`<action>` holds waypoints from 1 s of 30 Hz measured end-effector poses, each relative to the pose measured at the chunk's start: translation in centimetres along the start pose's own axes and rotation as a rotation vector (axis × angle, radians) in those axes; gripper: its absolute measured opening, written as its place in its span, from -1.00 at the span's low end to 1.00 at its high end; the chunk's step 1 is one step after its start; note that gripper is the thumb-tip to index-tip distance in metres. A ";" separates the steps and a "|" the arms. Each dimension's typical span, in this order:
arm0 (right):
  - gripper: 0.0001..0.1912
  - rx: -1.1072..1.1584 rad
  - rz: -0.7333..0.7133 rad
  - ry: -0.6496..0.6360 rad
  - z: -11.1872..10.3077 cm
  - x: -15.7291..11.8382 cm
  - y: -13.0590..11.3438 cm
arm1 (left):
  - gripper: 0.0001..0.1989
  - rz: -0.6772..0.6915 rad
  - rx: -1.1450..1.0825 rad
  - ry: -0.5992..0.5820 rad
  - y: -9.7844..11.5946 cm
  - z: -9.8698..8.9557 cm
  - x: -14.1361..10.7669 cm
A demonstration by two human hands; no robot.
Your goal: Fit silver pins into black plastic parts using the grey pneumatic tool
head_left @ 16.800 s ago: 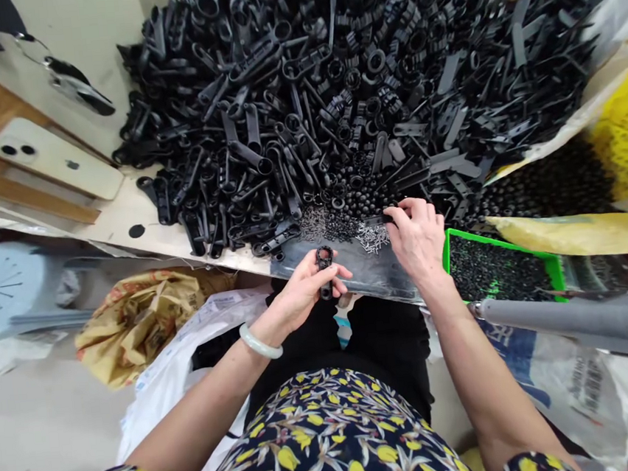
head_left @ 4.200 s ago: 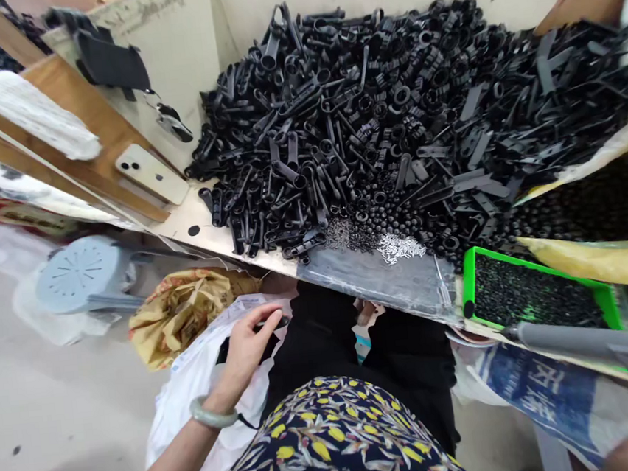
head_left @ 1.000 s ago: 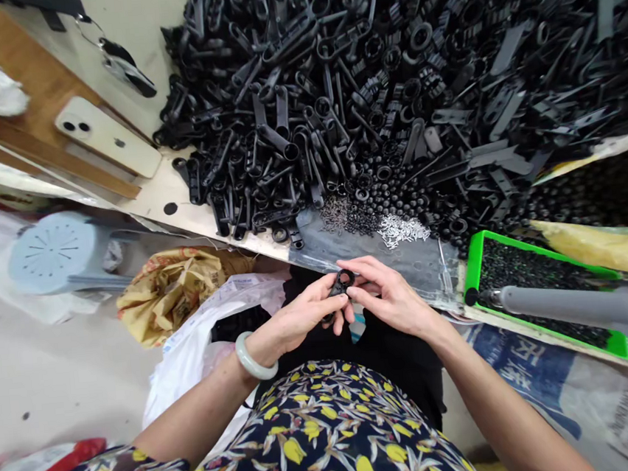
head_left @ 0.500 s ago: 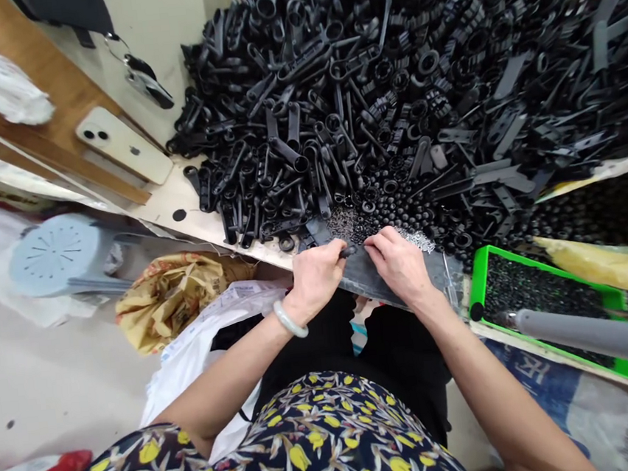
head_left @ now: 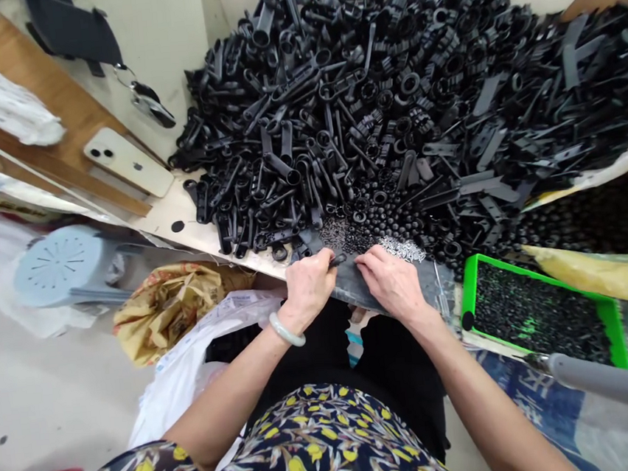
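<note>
Two hands work at the counter (head_left: 190,218) edge. Left hand (head_left: 308,286) has a clenched grip on a black part (head_left: 339,260), pressed to the dark mat (head_left: 352,289). Right hand (head_left: 392,284) lies flat just beside it, fingertips near the pins (head_left: 402,248); can't tell if it's pinching one. Small rings (head_left: 379,214) sit just behind, w/ the big parts pile (head_left: 379,103) beyond. Risk: pins are tiny & loose, so a fumble could flick one off the edge; pile may slide onto the mat. Green tray (head_left: 466,287) sits to the right, phone (head_left: 128,163) to the left.
</note>
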State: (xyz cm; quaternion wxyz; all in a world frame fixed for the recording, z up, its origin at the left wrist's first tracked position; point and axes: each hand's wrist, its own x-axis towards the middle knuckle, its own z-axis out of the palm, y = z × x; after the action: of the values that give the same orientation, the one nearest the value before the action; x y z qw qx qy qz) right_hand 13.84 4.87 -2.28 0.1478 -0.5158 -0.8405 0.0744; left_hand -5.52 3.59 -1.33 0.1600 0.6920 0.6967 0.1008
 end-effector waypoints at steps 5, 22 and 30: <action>-0.70 0.083 0.026 0.019 -0.2 1.7 -0.8 | -0.83 -0.012 -0.155 0.064 -1.5 -0.2 -1.2; -0.61 1.144 0.427 -0.222 0.3 2.2 -1.7 | -0.79 -0.024 -0.956 0.091 -1.5 0.1 -2.3; -0.57 1.282 0.545 -0.031 0.4 0.8 -3.0 | -0.67 -0.092 -1.102 0.017 -0.7 0.9 -2.5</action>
State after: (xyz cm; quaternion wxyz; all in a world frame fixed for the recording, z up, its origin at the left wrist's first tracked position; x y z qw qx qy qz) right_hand 10.83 4.26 -1.72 0.3871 -0.5183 -0.4732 0.5980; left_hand -5.86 1.00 -2.21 0.4972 0.4738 0.5715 0.4490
